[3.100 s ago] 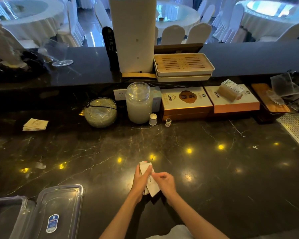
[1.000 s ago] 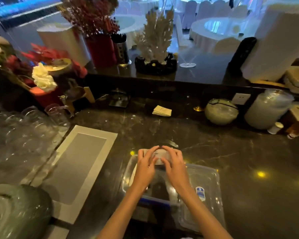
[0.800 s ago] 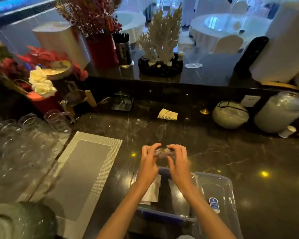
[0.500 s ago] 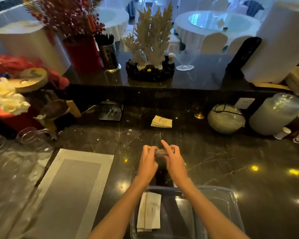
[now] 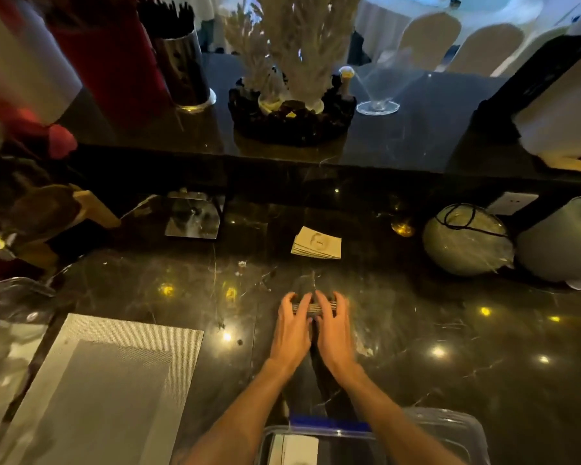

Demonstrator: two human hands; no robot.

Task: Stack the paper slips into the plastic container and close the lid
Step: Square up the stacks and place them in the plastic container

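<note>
My left hand [image 5: 292,325] and my right hand [image 5: 332,325] together hold a stack of paper slips [image 5: 311,308] edge-up on the dark marble counter, fingers wrapped over both ends. Farther back a second small stack of paper slips [image 5: 317,244] lies flat on the counter. The clear plastic container [image 5: 319,431], with a blue clip on its far rim, sits at the bottom edge between my forearms; a white slip [image 5: 294,449] lies inside it. The container's lid edge [image 5: 463,427] shows to its right.
A grey woven placemat [image 5: 104,380] lies at the left. Clear glasses [image 5: 10,297] stand at the far left. A round wrapped bowl [image 5: 467,239] and a frosted jar [image 5: 560,239] stand at the right. The raised ledge behind carries a coral ornament [image 5: 292,95], a martini glass [image 5: 378,105] and vases.
Both hands carried the held stack from above the container forward onto the counter. The view tilted so the container dropped to the bottom edge.
</note>
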